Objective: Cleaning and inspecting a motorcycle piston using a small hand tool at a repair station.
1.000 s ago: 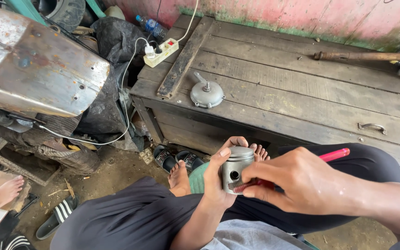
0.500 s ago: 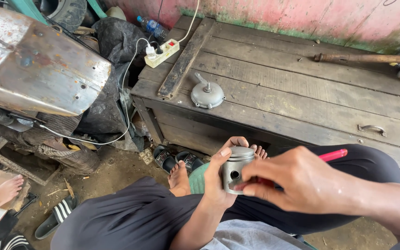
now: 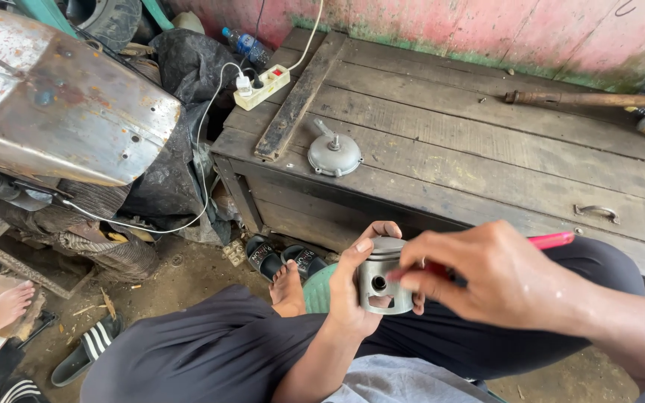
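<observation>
Piston sits gripped in my left hand; my right hand, at three o'clock, pinches a red-handled tool against it.

This is a rough repair workshop. A rusty metal motorbike body stands on the dirt floor. A round metal engine part lies on the old wooden counter by a stained pink wall.
</observation>
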